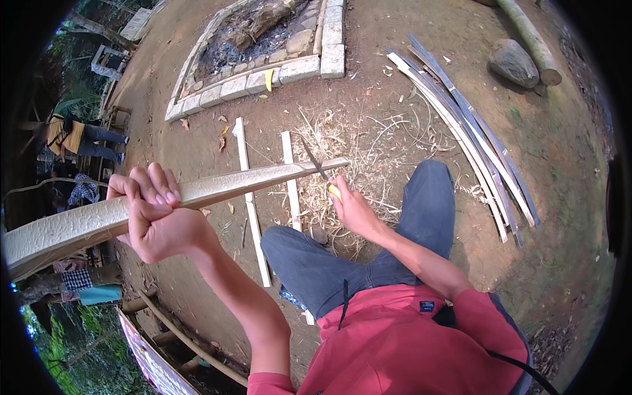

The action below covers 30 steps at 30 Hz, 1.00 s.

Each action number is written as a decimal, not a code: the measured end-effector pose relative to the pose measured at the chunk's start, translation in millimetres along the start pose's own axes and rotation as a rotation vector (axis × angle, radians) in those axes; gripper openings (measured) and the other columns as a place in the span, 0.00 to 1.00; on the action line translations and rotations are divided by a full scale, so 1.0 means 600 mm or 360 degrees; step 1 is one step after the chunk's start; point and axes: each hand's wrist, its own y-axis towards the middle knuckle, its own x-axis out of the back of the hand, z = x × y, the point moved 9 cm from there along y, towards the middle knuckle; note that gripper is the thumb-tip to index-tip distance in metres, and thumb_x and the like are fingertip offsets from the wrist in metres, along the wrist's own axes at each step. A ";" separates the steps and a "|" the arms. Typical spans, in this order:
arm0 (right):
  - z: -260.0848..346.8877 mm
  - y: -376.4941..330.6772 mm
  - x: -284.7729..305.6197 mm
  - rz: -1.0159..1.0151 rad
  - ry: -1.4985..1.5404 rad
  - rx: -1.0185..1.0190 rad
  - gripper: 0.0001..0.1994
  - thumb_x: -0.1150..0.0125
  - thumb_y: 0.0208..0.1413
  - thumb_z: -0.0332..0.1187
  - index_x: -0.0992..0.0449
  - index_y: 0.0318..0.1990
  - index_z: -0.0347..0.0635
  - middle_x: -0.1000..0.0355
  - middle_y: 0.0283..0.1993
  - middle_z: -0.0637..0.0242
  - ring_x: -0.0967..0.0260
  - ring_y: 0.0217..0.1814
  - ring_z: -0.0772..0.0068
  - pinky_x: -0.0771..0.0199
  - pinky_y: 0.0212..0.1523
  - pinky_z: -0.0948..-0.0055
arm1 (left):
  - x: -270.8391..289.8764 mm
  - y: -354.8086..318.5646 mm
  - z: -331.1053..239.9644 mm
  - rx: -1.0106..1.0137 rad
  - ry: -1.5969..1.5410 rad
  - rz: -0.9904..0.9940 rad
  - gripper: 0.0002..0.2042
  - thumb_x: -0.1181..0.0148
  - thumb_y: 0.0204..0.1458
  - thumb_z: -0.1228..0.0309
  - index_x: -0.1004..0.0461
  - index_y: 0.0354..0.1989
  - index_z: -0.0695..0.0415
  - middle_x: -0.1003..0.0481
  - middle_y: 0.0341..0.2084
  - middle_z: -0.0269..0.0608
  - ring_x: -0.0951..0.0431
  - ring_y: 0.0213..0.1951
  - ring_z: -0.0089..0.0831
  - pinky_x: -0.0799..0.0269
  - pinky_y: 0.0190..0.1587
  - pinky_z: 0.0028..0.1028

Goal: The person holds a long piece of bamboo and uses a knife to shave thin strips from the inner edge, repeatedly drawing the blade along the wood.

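My left hand (153, 214) is closed round a long bamboo slat (197, 197), fingers curled over its top edge, thumb beneath. My right hand (352, 209) is wrapped round the yellow handle of a knife (316, 164), whose thin dark blade angles up toward eleven o'clock and crosses the slat close to its far tip.

The slat runs from about eight o'clock at the frame's edge to roughly two o'clock, where it ends just past the blade. It is pale and flat-faced, broad and slightly curved at the near end, and tapers to a narrow strip; its surface looks dry and fibrous.

Under the hands lies bare packed earth (reddish brown, scattered with dry leaves). A heap of pale curly shavings (342, 151) sits below the blade, at twelve o'clock from my knees. Two thin white strips (249, 197) lie side by side on the dirt, pointing toward twelve. At two o'clock a bundle of long split strips (474, 145) fans out, grey and cream. Beyond it rest a rounded stone (515, 62) and a log (530, 39). At twelve o'clock a rectangular fire pit (263, 46), edged with pale stone blocks, holds ash and charred wood. At nine o'clock, far off, a person (76, 139) crouches.
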 end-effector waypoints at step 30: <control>0.020 0.021 0.006 0.0053 0.0030 -0.0039 0.17 0.56 0.67 0.29 0.43 0.61 0.36 0.35 0.16 0.66 0.38 0.11 0.74 0.41 0.09 0.72 | -0.017 0.017 0.023 -0.0030 0.0362 -0.0241 0.03 0.61 0.45 0.78 0.43 0.22 0.57 0.48 0.13 0.34 0.48 0.15 0.23 0.54 0.17 0.21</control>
